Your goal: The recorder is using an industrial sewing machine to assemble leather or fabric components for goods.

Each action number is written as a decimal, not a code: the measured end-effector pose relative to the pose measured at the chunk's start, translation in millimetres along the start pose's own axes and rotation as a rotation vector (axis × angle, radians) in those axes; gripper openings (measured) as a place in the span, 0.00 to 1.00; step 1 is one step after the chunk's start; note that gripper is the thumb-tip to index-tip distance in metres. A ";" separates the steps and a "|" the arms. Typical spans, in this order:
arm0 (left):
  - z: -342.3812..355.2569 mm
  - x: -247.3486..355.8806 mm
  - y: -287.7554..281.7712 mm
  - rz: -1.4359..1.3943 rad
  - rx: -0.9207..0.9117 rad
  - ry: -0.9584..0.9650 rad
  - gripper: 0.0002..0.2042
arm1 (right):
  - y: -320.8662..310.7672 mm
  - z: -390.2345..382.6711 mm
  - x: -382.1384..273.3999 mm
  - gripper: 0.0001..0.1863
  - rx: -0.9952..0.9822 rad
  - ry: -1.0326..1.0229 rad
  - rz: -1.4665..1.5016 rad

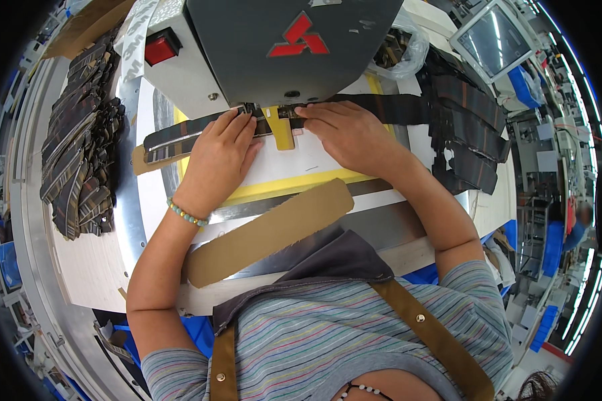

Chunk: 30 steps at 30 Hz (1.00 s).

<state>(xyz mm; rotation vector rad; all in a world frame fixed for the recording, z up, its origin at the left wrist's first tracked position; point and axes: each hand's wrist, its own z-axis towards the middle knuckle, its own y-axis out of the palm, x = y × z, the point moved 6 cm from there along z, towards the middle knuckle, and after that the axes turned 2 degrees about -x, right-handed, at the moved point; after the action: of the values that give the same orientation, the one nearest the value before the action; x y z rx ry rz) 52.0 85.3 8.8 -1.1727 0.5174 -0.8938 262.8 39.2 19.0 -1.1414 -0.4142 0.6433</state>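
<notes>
A long dark plaid fabric strip [170, 136] lies sideways beneath the dark grey head of a sewing machine [247, 60]. My left hand [219, 150] rests on the strip left of a yellow tab [281, 130], fingertips down and thumb apart. On the other side of that tab, my right hand [348, 134] presses its fingertips on the strip, fingers stretched toward the tab. The machine head hides the stitching spot. A tan strip [138, 162] shows under the fabric's left end. Nearer to me, another tan rounded strip [271, 234] lies slanted at the table's front edge.
A heap of plaid fabric pieces [80, 147] lies at the left. More dark pieces [468, 127] are piled at the right, below a screen [495, 40]. A clear plastic bag [405, 50] sits behind my right hand. The machine carries a red switch [162, 49].
</notes>
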 end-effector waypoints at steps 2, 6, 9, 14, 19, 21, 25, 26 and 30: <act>0.0 0.4 -0.1 0.000 0.004 0.002 0.20 | 0.0 -0.4 0.4 0.15 0.003 -0.001 0.002; -0.3 0.9 -0.5 -0.005 0.006 0.004 0.20 | -0.4 -1.0 -0.2 0.15 -0.007 -0.005 -0.002; -1.3 2.0 0.0 0.003 0.000 0.007 0.19 | -1.1 -1.2 -1.5 0.14 -0.011 -0.005 0.005; -1.9 3.1 -0.4 0.018 0.005 0.019 0.19 | 0.0 -1.5 -0.8 0.14 0.001 -0.009 0.004; -0.8 3.5 -1.1 0.016 -0.005 0.025 0.19 | -1.0 -1.0 0.4 0.13 0.022 -0.005 0.016; -1.4 2.9 -0.8 0.026 -0.008 0.028 0.19 | -0.8 -0.7 0.7 0.14 0.016 -0.005 0.016; -3.5 1.3 0.2 0.032 -0.021 0.029 0.21 | -1.6 0.3 0.0 0.14 0.015 -0.008 0.009; -4.4 1.2 0.7 0.048 -0.024 0.034 0.22 | -1.6 0.5 -0.4 0.14 0.018 -0.010 0.007; -2.8 1.5 1.0 0.116 -0.049 0.056 0.25 | -2.2 -1.6 2.9 0.16 0.027 -0.009 0.017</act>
<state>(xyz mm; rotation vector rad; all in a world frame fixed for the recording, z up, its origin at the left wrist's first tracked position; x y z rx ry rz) 51.1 82.6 7.1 -1.1527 0.6496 -0.8193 266.5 39.4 20.4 -1.1181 -0.4029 0.6678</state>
